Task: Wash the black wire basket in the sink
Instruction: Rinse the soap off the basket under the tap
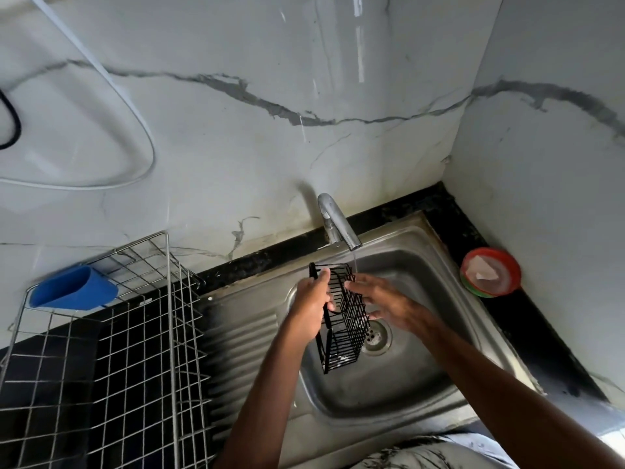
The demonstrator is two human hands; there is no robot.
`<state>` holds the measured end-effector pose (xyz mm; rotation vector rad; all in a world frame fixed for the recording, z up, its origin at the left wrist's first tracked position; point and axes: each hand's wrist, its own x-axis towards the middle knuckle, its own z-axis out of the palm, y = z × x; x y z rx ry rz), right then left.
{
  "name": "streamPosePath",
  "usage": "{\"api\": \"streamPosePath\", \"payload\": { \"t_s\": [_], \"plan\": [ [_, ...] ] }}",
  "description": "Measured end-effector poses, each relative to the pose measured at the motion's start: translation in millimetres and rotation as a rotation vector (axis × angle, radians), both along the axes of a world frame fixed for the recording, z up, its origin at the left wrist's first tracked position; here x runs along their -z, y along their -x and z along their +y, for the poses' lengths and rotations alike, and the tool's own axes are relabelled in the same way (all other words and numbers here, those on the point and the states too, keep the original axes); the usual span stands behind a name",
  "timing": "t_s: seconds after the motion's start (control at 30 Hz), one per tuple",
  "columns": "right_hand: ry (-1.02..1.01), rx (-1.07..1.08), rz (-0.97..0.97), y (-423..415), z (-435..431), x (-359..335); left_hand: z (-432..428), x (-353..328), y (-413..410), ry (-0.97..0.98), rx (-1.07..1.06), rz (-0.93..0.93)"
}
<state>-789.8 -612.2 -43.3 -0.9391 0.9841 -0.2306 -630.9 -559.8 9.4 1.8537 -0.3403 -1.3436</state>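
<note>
basket point(350, 311) (black wire) over sink point(409, 370); left hand point(309, 306) grips it, right hand point(382, 301) flat against it.

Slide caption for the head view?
Left hand grips black wire basket at running tap over steel sink; right hand touches its side.

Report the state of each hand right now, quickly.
Left hand: gripping the black rectangular wire basket.
Right hand: open, fingers straight against the basket's side.
</note>
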Motion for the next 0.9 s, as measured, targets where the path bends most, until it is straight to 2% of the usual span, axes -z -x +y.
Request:
{"api": "streamPosePath", "payload": {
  "t_s": [0.2, 0.33, 0.4, 0.57, 0.67, 0.73, 0.8, 0.9],
  "plan": [
    [0.03, -0.109, 0.021, -9, -13, -22, 4, -11, -8, 0.089, -0.231, 0.206],
    [0.036, -0.087, 0.063, -21, -21, -19, 9, -12, -13, 0.14, -0.292, 0.33],
    [0.066, -0.074, 0.084, -26, -22, -17, 13, -11, -12, 0.163, -0.298, 0.347],
    [0.189, -0.05, 0.2, -39, -27, -11, 22, 3, -17, 0.246, -0.174, 0.236],
    [0.296, -0.026, 0.277, -46, -30, -11, 37, 10, -18, 0.118, -0.018, 0.192],
    [0.353, -0.025, 0.34, -51, -35, -13, 41, 12, -15, 0.046, 0.021, 0.282],
    [0.33, -0.077, 0.345, -56, -44, -14, 39, 12, -12, 0.059, -0.049, 0.369],
    [0.181, -0.208, 0.264, -52, -62, -15, 30, 12, -11, 0.123, -0.192, 0.427]
  ]
}}
